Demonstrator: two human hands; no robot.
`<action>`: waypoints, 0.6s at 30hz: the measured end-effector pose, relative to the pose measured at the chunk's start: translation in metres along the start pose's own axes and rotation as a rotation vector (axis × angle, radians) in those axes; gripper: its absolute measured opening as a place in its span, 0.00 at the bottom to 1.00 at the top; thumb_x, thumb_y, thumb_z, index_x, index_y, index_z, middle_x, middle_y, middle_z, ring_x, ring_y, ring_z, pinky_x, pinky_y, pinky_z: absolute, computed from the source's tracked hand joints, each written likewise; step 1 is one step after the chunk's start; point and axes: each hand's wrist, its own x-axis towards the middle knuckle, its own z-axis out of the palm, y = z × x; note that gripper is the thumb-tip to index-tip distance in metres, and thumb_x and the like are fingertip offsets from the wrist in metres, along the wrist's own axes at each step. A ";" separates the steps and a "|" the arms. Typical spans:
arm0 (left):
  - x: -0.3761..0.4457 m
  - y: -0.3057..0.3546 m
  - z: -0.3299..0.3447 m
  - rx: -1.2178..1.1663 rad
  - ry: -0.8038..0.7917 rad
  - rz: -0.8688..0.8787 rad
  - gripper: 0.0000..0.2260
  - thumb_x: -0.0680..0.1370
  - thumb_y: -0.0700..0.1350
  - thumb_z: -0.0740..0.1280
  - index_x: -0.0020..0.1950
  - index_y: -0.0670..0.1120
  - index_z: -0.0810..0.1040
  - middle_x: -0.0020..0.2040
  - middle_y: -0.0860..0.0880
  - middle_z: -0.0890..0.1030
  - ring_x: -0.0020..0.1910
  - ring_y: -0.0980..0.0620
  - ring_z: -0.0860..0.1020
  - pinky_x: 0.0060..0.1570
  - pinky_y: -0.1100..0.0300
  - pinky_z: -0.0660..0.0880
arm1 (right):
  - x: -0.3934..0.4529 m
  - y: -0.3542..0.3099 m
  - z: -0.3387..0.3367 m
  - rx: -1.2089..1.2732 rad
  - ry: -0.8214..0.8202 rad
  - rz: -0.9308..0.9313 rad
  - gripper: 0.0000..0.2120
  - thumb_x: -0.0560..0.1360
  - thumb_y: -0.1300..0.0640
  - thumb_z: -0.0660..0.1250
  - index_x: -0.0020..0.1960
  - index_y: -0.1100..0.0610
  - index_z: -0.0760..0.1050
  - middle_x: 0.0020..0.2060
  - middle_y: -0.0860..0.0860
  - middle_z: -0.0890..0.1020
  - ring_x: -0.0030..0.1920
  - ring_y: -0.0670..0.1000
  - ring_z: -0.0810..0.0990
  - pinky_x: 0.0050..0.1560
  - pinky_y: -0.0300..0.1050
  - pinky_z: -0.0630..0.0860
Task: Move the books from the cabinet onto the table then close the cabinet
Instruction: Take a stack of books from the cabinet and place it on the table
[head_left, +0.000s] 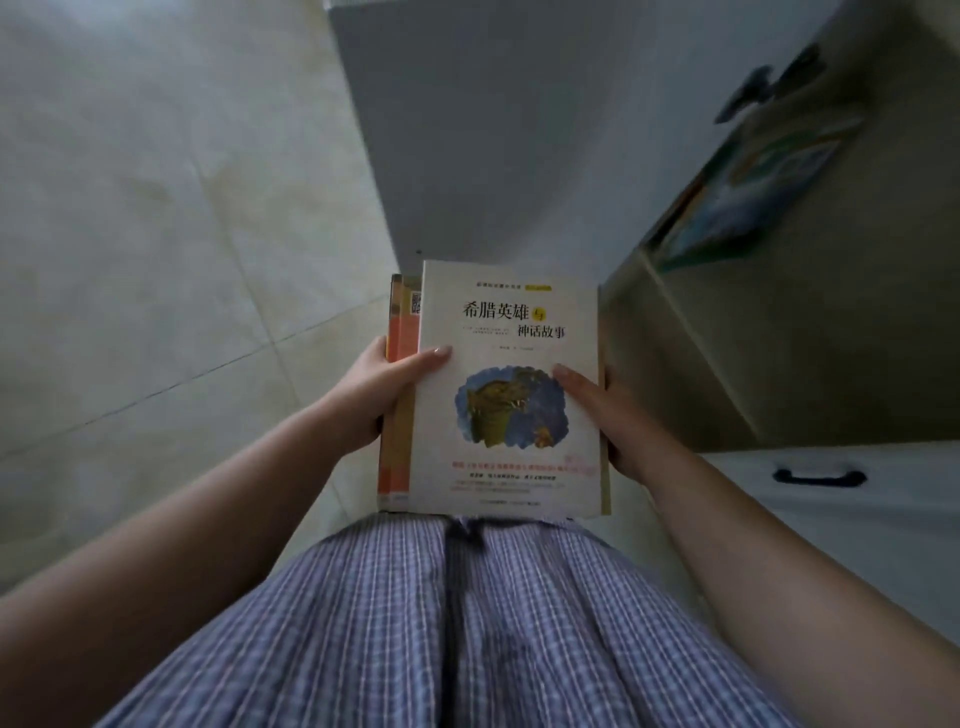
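Cream-white and printed with a blue-and-gold picture, the top book (506, 384) lies flat on a small stack at the centre of the frame, held out in front of the person's checked garment (447, 623). Beneath it an orange-spined book (399, 395) sticks out on the left. The left hand (376, 389) clasps the stack's left edge, thumb pressed on the top cover and the other fingers hidden underneath; the right hand (613, 415) does the same on the right edge, thumb on the cover, remaining fingers out of sight.

To the right of the stack, the beige table (810, 322) already carries a colourful book (748, 192) in the upper right, blurred. In the lower right a white front with a dark handle (818, 477) shows, likely part of the cabinet; whether it stands open cannot be told. Grey tiled floor (156, 208) fills the left.

By the look of it, the task is midway: the stack is out but not yet set down, and the closing remains.
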 end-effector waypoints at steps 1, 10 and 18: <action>-0.014 -0.003 -0.020 -0.012 0.033 0.013 0.23 0.69 0.52 0.72 0.61 0.49 0.71 0.50 0.44 0.84 0.46 0.45 0.84 0.41 0.50 0.81 | -0.002 -0.001 0.023 -0.029 -0.026 -0.006 0.13 0.72 0.50 0.70 0.54 0.51 0.75 0.49 0.52 0.84 0.46 0.52 0.84 0.42 0.47 0.80; -0.135 -0.059 -0.171 -0.213 0.318 0.041 0.32 0.66 0.55 0.75 0.66 0.46 0.70 0.55 0.42 0.82 0.48 0.44 0.84 0.40 0.51 0.81 | -0.028 0.012 0.202 -0.262 -0.279 -0.003 0.28 0.69 0.46 0.71 0.64 0.57 0.71 0.52 0.55 0.83 0.47 0.56 0.84 0.41 0.49 0.82; -0.236 -0.128 -0.258 -0.495 0.566 0.059 0.24 0.71 0.50 0.72 0.64 0.46 0.71 0.54 0.42 0.82 0.49 0.43 0.83 0.40 0.51 0.82 | -0.047 0.037 0.344 -0.577 -0.522 0.027 0.27 0.70 0.46 0.70 0.64 0.57 0.69 0.52 0.57 0.83 0.47 0.57 0.85 0.40 0.51 0.83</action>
